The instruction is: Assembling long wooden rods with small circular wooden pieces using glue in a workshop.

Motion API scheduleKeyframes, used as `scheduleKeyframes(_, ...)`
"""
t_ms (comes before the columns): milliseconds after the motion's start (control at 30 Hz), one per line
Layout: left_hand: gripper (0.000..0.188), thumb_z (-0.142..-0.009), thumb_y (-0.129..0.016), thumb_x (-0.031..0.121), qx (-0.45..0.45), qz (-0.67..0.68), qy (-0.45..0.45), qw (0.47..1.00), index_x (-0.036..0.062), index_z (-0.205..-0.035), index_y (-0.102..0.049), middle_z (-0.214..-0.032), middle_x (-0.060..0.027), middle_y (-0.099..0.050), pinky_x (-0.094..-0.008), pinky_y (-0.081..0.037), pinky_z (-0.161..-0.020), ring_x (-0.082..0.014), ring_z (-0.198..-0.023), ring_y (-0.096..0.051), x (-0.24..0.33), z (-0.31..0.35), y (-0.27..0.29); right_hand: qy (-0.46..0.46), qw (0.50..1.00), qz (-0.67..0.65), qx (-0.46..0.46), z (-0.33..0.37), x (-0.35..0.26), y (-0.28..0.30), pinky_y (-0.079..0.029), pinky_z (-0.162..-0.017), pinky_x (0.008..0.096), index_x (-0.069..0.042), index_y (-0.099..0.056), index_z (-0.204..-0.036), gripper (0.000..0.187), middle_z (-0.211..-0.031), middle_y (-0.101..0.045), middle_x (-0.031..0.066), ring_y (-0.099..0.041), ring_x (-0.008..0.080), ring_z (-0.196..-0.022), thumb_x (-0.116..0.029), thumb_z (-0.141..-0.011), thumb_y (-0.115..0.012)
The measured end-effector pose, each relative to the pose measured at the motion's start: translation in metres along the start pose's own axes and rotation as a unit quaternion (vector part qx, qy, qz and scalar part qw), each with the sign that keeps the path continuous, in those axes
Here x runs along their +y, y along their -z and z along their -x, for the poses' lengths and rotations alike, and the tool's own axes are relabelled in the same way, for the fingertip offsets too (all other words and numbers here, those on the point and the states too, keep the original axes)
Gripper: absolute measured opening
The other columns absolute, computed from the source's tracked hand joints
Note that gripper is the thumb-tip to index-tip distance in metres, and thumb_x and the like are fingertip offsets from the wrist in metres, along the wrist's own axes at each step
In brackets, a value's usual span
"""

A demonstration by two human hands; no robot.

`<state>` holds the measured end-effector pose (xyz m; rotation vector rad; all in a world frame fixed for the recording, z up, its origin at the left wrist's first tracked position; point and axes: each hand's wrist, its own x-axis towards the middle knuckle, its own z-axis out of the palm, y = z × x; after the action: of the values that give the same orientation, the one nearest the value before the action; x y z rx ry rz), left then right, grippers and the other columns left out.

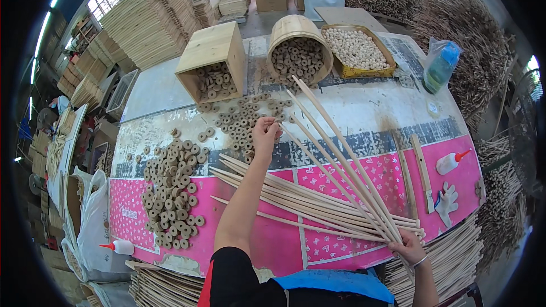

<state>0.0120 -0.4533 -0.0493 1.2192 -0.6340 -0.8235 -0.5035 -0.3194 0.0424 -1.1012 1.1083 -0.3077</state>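
Seeing the right hand with fingers clamped on the lower ends of several wooden sticks, fanned up over the surface. Left hand is at one stick's upper tip, fingers bunched — I can't tell if they grip it. A stick bundle lies crosswise beneath; ring pile to the left — more rings by the tipped bucket.
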Motion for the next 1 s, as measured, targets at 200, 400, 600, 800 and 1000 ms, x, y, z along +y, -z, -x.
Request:
scheduleKeyframes(200, 0.017, -0.098, -0.060, 0.009, -0.037, -0.025, 0.032, 0.999, 0.0068, -0.115, -0.058, -0.095, -0.0051, -0.067, -0.0266, -0.057, -0.072, -0.0116, -0.080, -0.066, -0.003, 0.004, -0.015, 0.022, 0.998, 0.039, 0.035, 0.001, -0.004, -0.002, -0.045, -0.063, 0.0220, -0.002, -0.059, -0.131, 0.042, -0.093, -0.061, -0.0027, -0.054, 0.0042, -0.075, -0.012, -0.092, -0.071)
scheduleKeyframes(400, 0.012, -0.096, -0.061, 0.005, -0.110, -0.077, -0.031, 0.991, 0.0039, -0.108, -0.062, -0.085, -0.0041, -0.067, -0.0227, -0.050, -0.059, -0.0079, -0.065, -0.059, 0.001, 0.043, -0.081, 0.114, 0.984, 0.106, 0.082, -0.026, -0.024, 0.001, -0.045, -0.063, 0.0220, -0.001, -0.061, -0.115, 0.027, -0.091, -0.060, 0.0002, -0.055, 0.0046, -0.076, -0.012, -0.092, -0.069)
scheduleKeyframes(600, 0.016, -0.097, -0.063, 0.016, -0.118, -0.041, 0.059, 0.990, 0.0043, -0.107, -0.066, -0.081, -0.0024, -0.066, -0.0224, -0.049, -0.053, -0.0068, -0.062, -0.057, -0.005, 0.062, -0.110, 0.189, 0.957, 0.160, 0.151, -0.063, -0.037, 0.028, -0.049, -0.069, 0.0258, 0.000, -0.063, -0.115, 0.029, -0.090, -0.065, 0.0034, -0.060, 0.0093, -0.081, -0.013, -0.090, -0.071)
scheduleKeyframes(800, 0.031, -0.102, -0.056, 0.033, -0.073, 0.028, 0.205, 0.976, 0.0094, -0.116, -0.070, -0.082, 0.0020, -0.054, -0.0218, -0.039, -0.053, -0.0071, -0.062, -0.048, 0.017, 0.040, -0.054, 0.181, 0.932, 0.233, 0.212, -0.069, -0.052, 0.039, -0.048, -0.064, 0.0249, 0.001, -0.062, -0.114, 0.027, -0.087, -0.064, 0.0043, -0.060, 0.0088, -0.076, -0.007, -0.089, -0.068)
scheduleKeyframes(1000, 0.034, -0.102, -0.057, 0.031, -0.055, 0.149, 0.200, 0.967, 0.0104, -0.128, -0.065, -0.093, 0.0003, -0.059, -0.0259, -0.046, -0.067, -0.0105, -0.078, -0.055, 0.013, 0.016, -0.013, 0.105, 0.988, 0.081, 0.083, -0.027, -0.054, 0.020, -0.048, -0.056, 0.0213, -0.001, -0.058, -0.115, 0.029, -0.085, -0.065, 0.0043, -0.058, 0.0073, -0.064, -0.006, -0.088, -0.068)
